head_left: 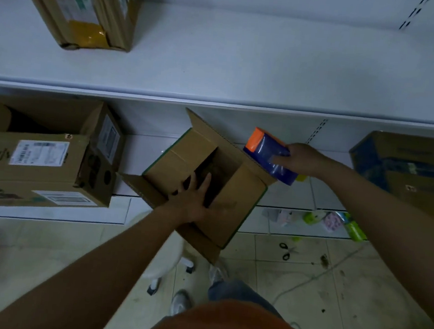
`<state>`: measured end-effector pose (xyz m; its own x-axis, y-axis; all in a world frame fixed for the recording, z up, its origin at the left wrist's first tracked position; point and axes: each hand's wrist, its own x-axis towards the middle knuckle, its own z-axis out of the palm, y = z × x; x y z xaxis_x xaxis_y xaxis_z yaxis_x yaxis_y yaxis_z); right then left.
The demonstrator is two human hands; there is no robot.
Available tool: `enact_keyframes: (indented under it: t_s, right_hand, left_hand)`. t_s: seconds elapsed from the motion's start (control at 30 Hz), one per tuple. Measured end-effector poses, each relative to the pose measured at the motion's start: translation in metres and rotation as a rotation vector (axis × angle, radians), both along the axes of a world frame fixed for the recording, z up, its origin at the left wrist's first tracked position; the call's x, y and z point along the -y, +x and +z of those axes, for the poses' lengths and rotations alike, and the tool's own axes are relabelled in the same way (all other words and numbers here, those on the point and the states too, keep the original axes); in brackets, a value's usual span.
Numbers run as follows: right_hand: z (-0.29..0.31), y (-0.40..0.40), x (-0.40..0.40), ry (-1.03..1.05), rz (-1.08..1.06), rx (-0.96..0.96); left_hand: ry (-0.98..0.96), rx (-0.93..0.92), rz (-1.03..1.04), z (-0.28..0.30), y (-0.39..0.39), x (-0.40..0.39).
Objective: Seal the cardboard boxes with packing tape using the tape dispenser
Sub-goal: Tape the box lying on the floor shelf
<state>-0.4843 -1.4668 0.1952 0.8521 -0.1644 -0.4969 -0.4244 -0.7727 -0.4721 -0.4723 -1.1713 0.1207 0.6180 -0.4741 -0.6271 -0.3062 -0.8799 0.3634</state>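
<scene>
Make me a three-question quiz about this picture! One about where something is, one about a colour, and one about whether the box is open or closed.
1. Where are the scissors?
A. on the floor
B. on the top shelf
C. inside the box

2. What colour is the cap of the tape dispenser?
A. green
B. orange
C. white

3. The middle box is:
A. taped shut
B. crushed flat
C. open, flaps up

Answers: 1 A, they lie on the tiles. 2 B, its end is orange; the right hand holds it. 3 C, the left hand presses a flap.

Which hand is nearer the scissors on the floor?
Right. The right hand holds the tape dispenser above and beyond the scissors; the left hand presses the open box's flap, farther left.
</scene>
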Motion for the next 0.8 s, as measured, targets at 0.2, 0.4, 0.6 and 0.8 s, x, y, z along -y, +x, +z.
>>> enact_keyframes:
  t_s: [0.2, 0.4, 0.6, 0.8]
  right_hand:
    - [-0.011, -0.006, 0.000, 0.173, -0.092, 0.003]
    - [-0.013, 0.007, -0.024, 0.175, 0.061, 0.000]
    - [-0.043, 0.041, -0.056, -0.029, 0.294, -0.013]
    - [-0.054, 0.050, -0.079, -0.005, 0.324, -0.011]
  left_hand:
    - [0.230, 0.194, -0.010, -0.046, -0.012, 0.031]
    - [0.199, 0.247, -0.027, -0.046, 0.000, 0.019]
    - [-0.163, 0.781, 0.118, 0.004, 0.008, -0.028]
    - [-0.482, 0.798, 0.810, -0.008, -0.006, -0.076]
